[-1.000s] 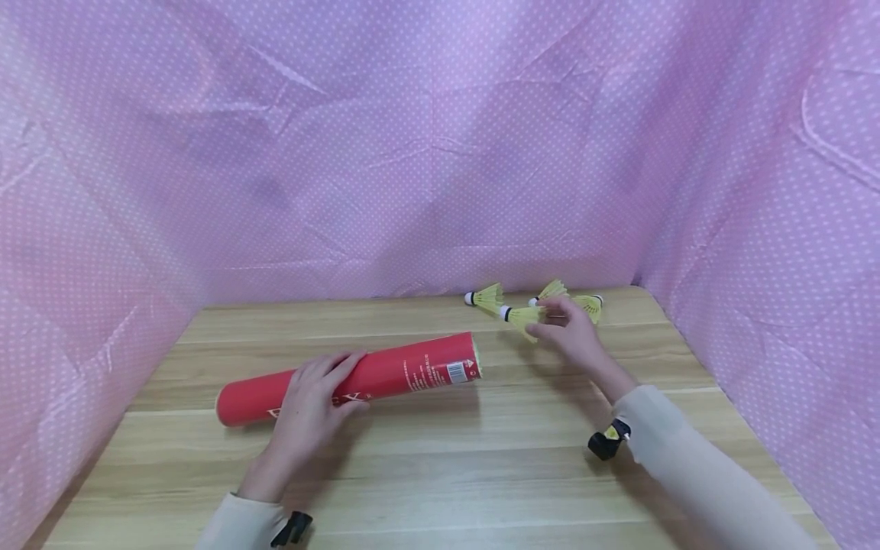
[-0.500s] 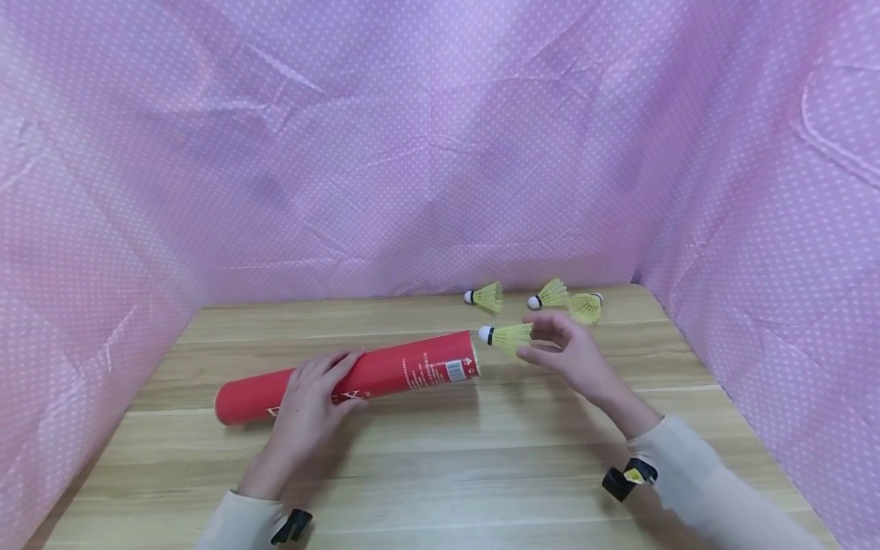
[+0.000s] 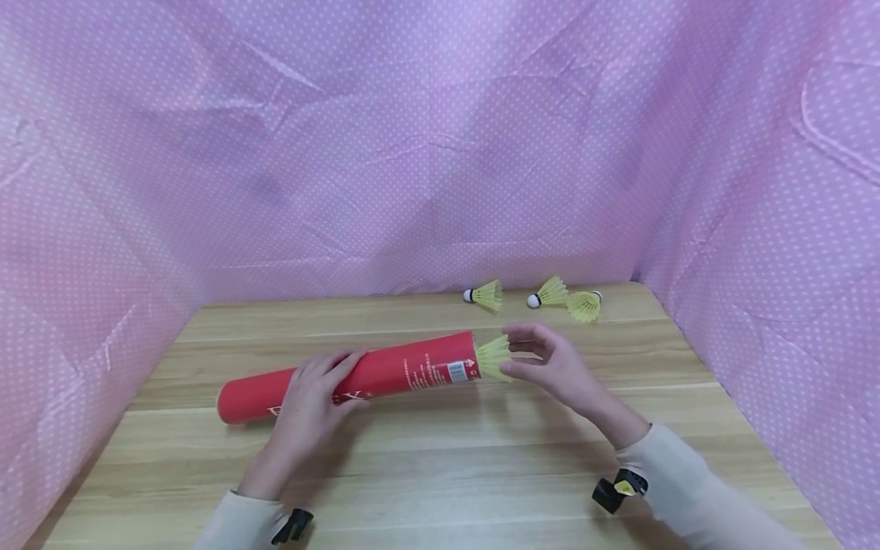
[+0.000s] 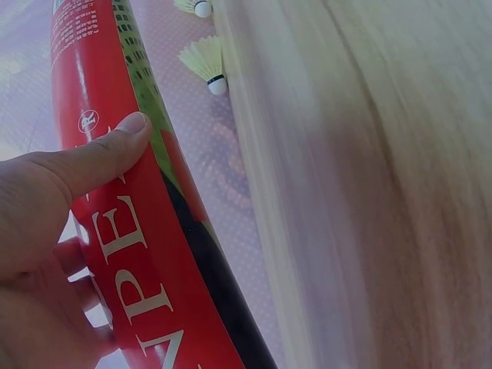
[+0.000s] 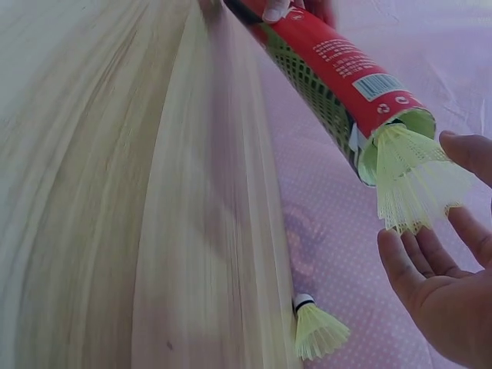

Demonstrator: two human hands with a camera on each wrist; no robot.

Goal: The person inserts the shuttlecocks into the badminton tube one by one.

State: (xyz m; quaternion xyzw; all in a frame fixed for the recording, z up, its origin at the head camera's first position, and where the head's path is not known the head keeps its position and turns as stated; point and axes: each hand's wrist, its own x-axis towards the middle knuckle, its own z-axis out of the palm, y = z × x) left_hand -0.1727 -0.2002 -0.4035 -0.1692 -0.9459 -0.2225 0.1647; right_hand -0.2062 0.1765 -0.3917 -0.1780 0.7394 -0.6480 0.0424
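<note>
My left hand (image 3: 312, 401) grips the red shuttlecock tube (image 3: 406, 367) around its middle; in the left wrist view the thumb lies across the white lettering. The tube slants over the table, its open end toward the right. My right hand (image 3: 550, 367) holds a yellow shuttlecock (image 3: 492, 357) by the rim of its skirt, thumb on one side and fingers on the other. The cork end of that shuttlecock is inside the tube mouth, hidden, while the flared skirt sticks out, as the right wrist view shows of the skirt (image 5: 415, 181).
Along the back edge of the wooden table (image 3: 440, 473) lie three more yellow shuttlecocks: one (image 3: 485, 296) on the left, another (image 3: 548, 292) farther right, and a third (image 3: 585, 306) beside it. Pink dotted cloth (image 3: 426, 153) encloses the back and sides.
The right hand has picked the shuttlecock up from among the others and moved it left and nearer, cork first into the tube mouth. The left hand and tube have stayed nearly still.
</note>
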